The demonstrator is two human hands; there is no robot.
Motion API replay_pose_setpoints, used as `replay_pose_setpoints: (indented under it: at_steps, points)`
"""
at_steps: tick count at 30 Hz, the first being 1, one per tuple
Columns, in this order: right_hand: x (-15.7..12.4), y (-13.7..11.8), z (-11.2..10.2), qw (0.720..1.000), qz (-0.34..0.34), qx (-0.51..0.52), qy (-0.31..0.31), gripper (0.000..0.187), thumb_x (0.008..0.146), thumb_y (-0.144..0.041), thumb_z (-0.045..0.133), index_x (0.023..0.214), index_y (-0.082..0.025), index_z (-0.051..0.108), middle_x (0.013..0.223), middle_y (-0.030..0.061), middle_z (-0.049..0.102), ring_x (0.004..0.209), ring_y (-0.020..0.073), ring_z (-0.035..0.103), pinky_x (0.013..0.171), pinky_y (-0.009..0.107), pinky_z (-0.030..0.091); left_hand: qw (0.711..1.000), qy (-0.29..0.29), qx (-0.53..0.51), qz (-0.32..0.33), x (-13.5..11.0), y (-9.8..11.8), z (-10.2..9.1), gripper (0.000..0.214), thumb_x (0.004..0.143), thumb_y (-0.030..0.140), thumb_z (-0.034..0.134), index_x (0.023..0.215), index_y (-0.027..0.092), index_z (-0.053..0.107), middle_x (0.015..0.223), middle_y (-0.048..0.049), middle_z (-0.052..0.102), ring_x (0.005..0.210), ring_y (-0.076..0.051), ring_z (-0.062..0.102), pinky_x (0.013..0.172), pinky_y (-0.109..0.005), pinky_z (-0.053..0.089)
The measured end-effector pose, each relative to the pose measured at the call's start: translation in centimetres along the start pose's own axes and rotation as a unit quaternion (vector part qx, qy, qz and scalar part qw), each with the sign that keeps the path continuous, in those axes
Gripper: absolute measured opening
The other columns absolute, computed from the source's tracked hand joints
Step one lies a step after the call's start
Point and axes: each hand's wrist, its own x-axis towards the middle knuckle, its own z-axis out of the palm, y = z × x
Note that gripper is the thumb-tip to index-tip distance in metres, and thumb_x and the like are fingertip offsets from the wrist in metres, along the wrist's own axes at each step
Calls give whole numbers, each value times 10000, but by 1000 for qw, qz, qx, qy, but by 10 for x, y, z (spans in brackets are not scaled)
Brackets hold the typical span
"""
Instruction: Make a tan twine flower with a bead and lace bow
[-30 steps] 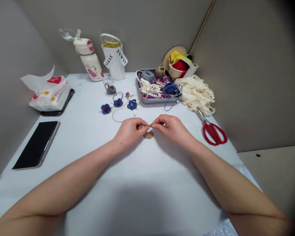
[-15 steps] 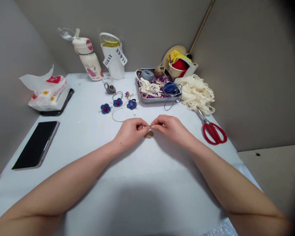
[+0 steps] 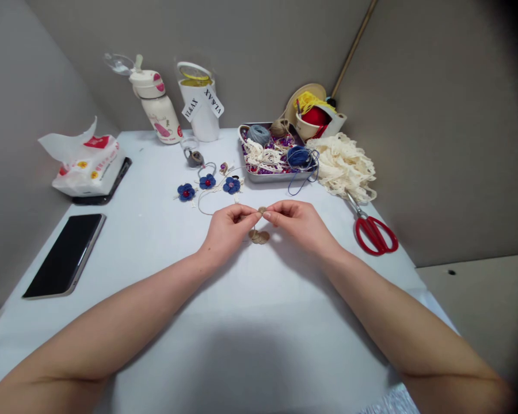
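Note:
Between my two hands is a small tan crocheted piece, pinched at its edges and lifted a little off the table. My left hand closes thumb and forefinger on its left side. On the right side, my right hand grips it the same way. Just below the fingers, joined tan round petals hang or lie near the tabletop; I cannot tell which. A thin tan yarn curves across the table from the left hand toward the tray.
Blue crocheted flowers with beads lie beyond my left hand. Behind stands a metal tray of yarn and beads. Red-handled scissors and cream lace are at right. A phone, tissue pack and bottle occupy the left.
The tan piece now shows more clearly between the fingertips, held slightly higher. More of the tan petals below has come into sight, and the fingers have shifted their pinch.

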Motion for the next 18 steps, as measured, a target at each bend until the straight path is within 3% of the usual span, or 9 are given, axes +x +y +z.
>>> replay_pose_setpoints:
  at_steps: [9,18]
  points:
    - [2,0,-12,995,-32,-93,-18,267,779,-429,677,773,-162,678,725,17,640,630,122,497,593,271,375,997,-57,60,-7,5,5,-7,193,737,347,701,782,161,728,664,-10,626,574,-101,467,555,-253,376]
    - [5,6,-17,973,-63,-209,-75,215,820,-358,602,785,-167,693,737,28,683,652,142,544,596,265,377,981,-103,166,-4,8,10,-15,196,731,305,645,810,158,749,595,-1,593,532,-103,438,517,-254,327]
